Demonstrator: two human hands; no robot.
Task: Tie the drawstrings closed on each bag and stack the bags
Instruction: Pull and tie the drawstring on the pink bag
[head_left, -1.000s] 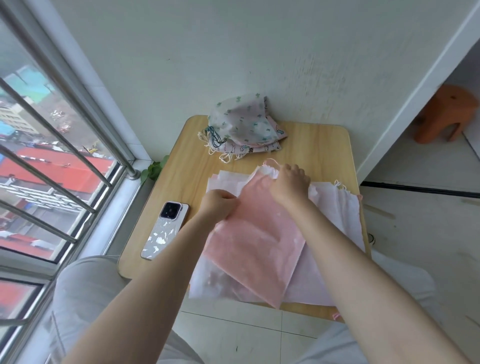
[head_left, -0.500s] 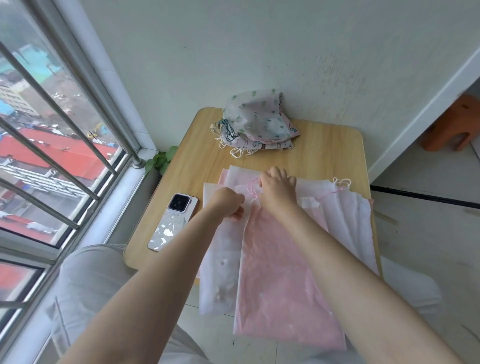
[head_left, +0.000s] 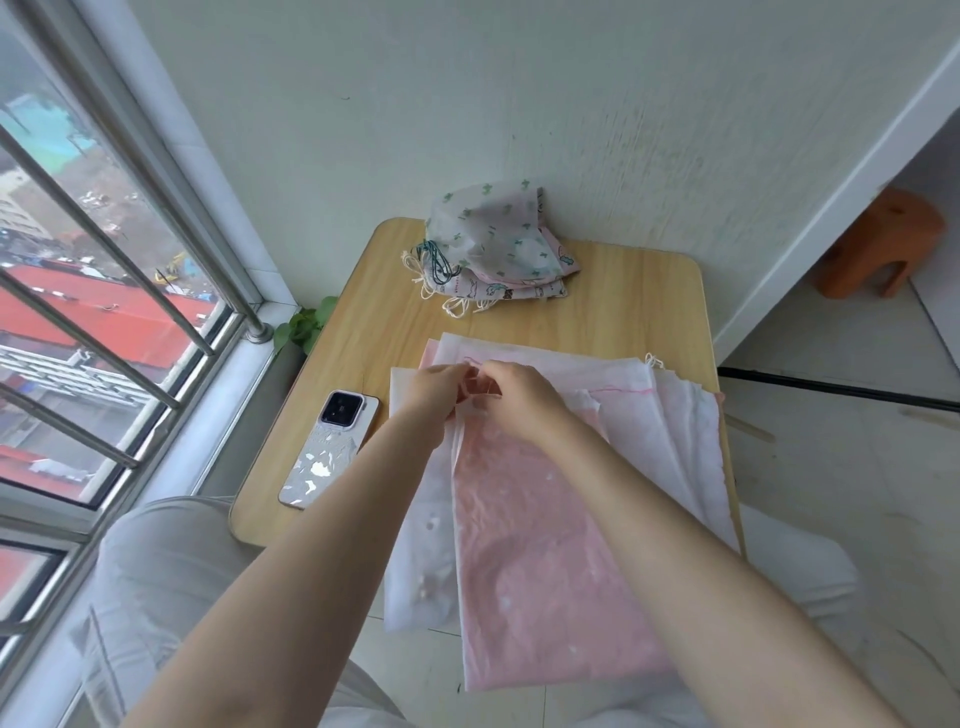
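Note:
A pink drawstring bag lies on top of several flat white and pink bags, its lower end hanging past the table's near edge. My left hand and my right hand meet at the pink bag's gathered top and pinch its thin pink drawstring between the fingertips. At the far side of the wooden table, a stack of tied bags rests with a green-cactus print bag on top and cords trailing to its left.
A phone in a patterned case lies face down at the table's left edge. A window with metal bars runs along the left. A small green plant sits by the sill. An orange stool stands on the floor at right.
The pink bag was turned from slanted to straight and pulled toward me, so it now hangs over the near edge. Both hands came together at its top on the drawstring.

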